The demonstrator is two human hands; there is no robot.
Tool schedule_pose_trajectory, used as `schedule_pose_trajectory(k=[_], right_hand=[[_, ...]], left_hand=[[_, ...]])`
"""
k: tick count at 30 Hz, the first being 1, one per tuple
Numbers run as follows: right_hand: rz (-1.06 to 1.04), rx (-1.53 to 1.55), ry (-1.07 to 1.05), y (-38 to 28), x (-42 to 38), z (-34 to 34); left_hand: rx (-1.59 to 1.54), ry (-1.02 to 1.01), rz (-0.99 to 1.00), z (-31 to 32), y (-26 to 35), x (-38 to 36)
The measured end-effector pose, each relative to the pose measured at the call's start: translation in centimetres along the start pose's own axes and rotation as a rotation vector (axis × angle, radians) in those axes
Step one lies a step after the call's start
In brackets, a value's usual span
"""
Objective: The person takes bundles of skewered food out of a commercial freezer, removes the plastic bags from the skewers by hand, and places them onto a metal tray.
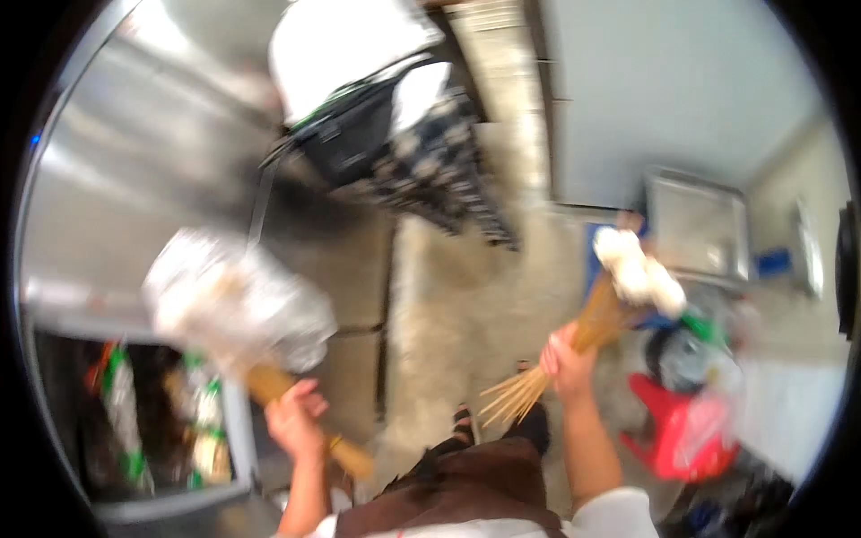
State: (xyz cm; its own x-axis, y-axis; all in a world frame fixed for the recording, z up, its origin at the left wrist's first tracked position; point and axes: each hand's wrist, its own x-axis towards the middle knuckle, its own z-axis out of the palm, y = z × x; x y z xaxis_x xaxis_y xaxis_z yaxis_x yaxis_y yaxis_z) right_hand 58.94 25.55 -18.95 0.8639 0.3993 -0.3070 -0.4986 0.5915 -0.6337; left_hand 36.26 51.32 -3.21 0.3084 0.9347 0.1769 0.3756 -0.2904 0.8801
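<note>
Head view: two bundles are held up at once, one by each hand; the step in hand is judged to be holding or carrying, with nothing seen being set down.
Left hand [296,421]: closed around the shaft of the wrapped bundle [247,305].
Right hand [569,363]: clenched around the skewer bundle [601,318], below its white pieces [635,272].
Wrapped bundle: seen across the upper right corner of the open compartment [240,439]; its long axis is slanted, with the plastic-covered end pointed to the upper left and the bare end to the lower right. Its contents are too blurred to be told.
Skewer bundle: held over the floor [448,314], with the white-tipped end pointed to the upper right and the stick ends fanned to the lower left.
Grip: for any shift of either bundle, a firm hold on the sticks is judged to be called for, with the heavier-looking heads kept clear of the compartment's edge and the red plastic item [673,435].
Other person [350,54]: seen beyond, apart from both bundles.
</note>
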Motion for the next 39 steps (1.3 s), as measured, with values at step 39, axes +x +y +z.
schedule_pose_trajectory(k=[39], right_hand=[[0.053, -0.365, -0.208, 12.4, 3.2, 26.6]], left_hand=[[-0.136, -0.216, 0.066, 8.1, -1.9, 3.7]])
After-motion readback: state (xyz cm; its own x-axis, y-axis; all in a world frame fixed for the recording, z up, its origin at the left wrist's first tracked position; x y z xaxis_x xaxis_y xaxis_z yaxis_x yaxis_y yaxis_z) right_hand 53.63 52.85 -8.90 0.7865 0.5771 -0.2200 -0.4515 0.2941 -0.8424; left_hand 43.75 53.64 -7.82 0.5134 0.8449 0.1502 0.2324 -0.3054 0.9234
